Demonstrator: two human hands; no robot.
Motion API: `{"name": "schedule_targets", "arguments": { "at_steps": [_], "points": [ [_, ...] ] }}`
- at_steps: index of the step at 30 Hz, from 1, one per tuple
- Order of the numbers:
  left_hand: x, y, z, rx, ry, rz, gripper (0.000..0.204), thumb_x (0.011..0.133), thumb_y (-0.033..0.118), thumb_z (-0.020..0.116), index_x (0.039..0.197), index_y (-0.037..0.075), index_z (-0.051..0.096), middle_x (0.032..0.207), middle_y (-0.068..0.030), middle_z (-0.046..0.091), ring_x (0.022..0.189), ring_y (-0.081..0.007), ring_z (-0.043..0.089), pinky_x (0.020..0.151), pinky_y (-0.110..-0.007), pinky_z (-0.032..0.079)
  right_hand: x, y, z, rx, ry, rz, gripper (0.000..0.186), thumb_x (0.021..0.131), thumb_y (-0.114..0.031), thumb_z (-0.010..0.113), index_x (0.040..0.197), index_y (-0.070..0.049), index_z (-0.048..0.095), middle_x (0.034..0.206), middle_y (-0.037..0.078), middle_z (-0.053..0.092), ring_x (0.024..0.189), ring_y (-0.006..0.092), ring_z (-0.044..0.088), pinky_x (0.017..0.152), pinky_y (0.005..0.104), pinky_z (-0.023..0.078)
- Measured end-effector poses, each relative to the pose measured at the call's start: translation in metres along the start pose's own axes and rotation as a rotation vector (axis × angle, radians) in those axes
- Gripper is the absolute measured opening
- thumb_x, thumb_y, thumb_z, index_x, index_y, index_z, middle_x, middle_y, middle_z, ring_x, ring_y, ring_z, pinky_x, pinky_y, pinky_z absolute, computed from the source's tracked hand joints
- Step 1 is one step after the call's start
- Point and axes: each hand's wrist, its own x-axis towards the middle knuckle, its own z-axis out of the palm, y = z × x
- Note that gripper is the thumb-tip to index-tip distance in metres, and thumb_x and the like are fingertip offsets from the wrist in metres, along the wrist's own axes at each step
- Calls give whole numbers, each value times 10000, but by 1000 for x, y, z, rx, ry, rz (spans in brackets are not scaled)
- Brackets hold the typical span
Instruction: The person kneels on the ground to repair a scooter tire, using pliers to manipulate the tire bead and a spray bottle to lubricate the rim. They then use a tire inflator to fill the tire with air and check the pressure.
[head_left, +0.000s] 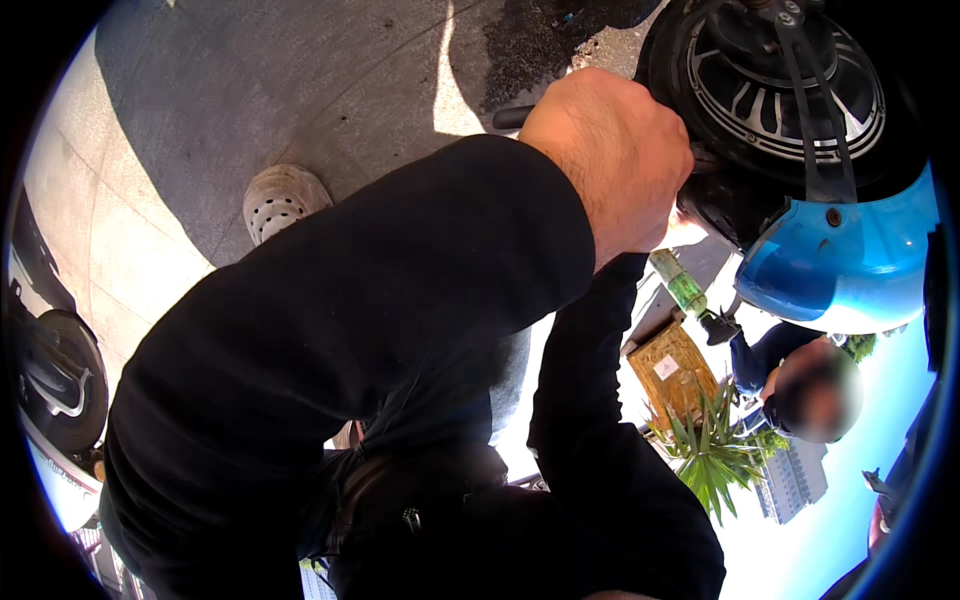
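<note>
Black sleeves (380, 290): both are filling the foreground, the left one lying in front of the right one's upper end.
Left hand (610, 150): it is showing its back, fingers curled out of sight; I cannot tell what they are grasping (the knuckles are hiding it).
Black handle (513, 117): its end is poking out just beside the left wrist.
Right hand (684, 230): mostly hiding behind the left, so I cannot tell its grip.
Wheel hub (785, 85): black and silver, it is sitting just right of the left hand.
Dark strut (822, 130): it is running from the hub to a blue fender (840, 260).
Beige clog (283, 200): it is resting on pavement (250, 80).
Farther off: a wooden panel (690, 365) is standing near a spiky plant (710, 460) and a person (765, 355) in dark clothes.
</note>
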Motion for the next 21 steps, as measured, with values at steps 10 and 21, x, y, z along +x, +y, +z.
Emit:
{"name": "schedule_targets", "arguments": {
  "at_steps": [10,21],
  "points": [
    [6,-8,0,94,-2,13,249,772,140,737,978,30,651,823,-103,731,825,-239,745,695,-322,585,-4,17,-17,-651,466,-127,515,1001,-417,577,1327,-20,541,1329,68,577,1234,187,516,1089,340,350],
    [22,-15,20,89,-81,-53,203,774,124,725,956,41,693,853,-88,728,847,-237,743,700,-322,585,3,17,-8,-241,602,-25,503,1013,-381,545,1347,-5,533,1340,77,577,1231,192,522,1076,332,374]
  ]
}}
